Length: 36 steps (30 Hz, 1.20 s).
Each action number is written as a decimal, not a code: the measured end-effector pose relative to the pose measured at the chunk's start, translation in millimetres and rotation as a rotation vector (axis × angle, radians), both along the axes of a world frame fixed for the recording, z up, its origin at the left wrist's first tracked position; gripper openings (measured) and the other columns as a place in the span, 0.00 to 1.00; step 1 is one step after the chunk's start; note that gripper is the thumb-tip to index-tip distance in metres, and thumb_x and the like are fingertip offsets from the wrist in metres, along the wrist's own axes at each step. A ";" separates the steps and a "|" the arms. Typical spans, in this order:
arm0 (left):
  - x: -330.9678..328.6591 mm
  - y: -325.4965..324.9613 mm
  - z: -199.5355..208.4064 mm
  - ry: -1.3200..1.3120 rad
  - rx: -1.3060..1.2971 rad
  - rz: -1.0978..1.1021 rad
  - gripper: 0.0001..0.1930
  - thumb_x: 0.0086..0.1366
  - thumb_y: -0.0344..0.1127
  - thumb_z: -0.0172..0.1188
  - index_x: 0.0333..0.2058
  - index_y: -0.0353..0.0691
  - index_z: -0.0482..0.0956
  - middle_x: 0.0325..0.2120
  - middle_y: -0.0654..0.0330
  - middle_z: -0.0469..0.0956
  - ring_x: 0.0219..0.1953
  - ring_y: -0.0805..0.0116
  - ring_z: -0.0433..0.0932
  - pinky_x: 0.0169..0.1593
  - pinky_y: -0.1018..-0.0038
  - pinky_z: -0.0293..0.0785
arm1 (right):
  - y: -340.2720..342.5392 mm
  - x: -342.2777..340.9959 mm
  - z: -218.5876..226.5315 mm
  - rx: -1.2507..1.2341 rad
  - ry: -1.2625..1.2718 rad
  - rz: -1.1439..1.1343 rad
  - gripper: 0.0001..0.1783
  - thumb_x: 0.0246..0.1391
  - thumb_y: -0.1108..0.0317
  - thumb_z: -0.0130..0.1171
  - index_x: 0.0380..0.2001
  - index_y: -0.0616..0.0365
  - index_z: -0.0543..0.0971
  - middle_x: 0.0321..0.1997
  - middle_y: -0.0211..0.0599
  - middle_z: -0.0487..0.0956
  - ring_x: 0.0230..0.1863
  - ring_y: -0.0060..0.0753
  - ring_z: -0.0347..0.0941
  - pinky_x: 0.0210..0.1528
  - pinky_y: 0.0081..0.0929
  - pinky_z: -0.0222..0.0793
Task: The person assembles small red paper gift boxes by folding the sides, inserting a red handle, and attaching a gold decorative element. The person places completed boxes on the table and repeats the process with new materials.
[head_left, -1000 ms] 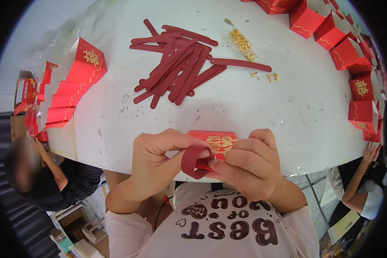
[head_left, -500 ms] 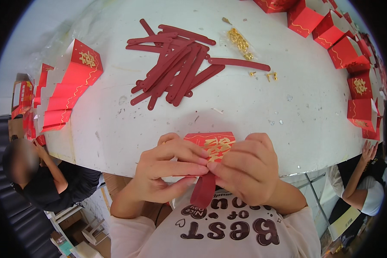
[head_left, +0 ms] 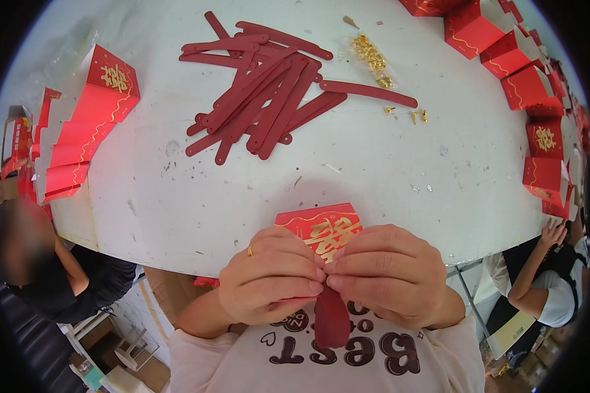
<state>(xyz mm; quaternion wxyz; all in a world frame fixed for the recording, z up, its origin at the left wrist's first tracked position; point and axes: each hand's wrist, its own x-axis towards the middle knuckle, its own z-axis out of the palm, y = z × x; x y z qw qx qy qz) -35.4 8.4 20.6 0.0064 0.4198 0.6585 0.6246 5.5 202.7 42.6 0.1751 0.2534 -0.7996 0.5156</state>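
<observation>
A red paper gift box [head_left: 318,220] with gold decoration is between my hands at the table's near edge. A dark red handle strap [head_left: 333,321] hangs from it, bent into a loop in front of my shirt. My left hand [head_left: 269,275], with a ring on one finger, is closed, its fingertips pinching where the strap meets the box. My right hand [head_left: 392,278] is closed too, pinching the same spot from the other side. The fingertips of both hands meet there and hide any fastener.
A pile of dark red straps [head_left: 262,98] lies on the white table [head_left: 439,216]. Beyond it is a clear bag of gold fasteners [head_left: 372,59], with a few loose fasteners [head_left: 417,116] nearby. Red boxes [head_left: 95,105] stand left and more boxes [head_left: 528,88] right. Two people sit at the sides.
Both hands have drawn closer together, fingertips now meeting at the strap. The strap loop has swung to the right and hangs lower. More of the box's front shows.
</observation>
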 end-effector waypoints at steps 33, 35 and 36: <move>29.5 -3.7 2.7 0.159 -0.215 0.406 0.13 0.42 0.26 0.65 0.29 0.51 0.82 0.30 0.70 0.74 0.48 0.56 0.63 0.42 0.72 0.62 | -3.8 2.7 -0.3 -0.002 -0.078 -0.015 0.14 0.30 0.75 0.63 0.28 0.63 0.78 0.29 0.39 0.77 0.32 0.40 0.74 0.34 0.30 0.74; 26.8 -3.6 3.9 0.165 -0.237 0.381 0.13 0.42 0.26 0.66 0.29 0.51 0.83 0.29 0.70 0.72 0.48 0.56 0.63 0.41 0.72 0.62 | -2.9 3.3 4.2 -0.004 -0.161 -0.027 0.15 0.31 0.75 0.64 0.29 0.62 0.79 0.30 0.39 0.76 0.33 0.40 0.74 0.34 0.31 0.73; 27.6 -3.9 3.2 0.180 -0.231 0.397 0.13 0.42 0.26 0.66 0.28 0.51 0.83 0.28 0.70 0.71 0.48 0.56 0.63 0.41 0.72 0.62 | -1.4 1.6 9.1 0.048 -0.202 0.021 0.16 0.31 0.76 0.64 0.31 0.62 0.78 0.31 0.39 0.76 0.34 0.40 0.73 0.34 0.31 0.72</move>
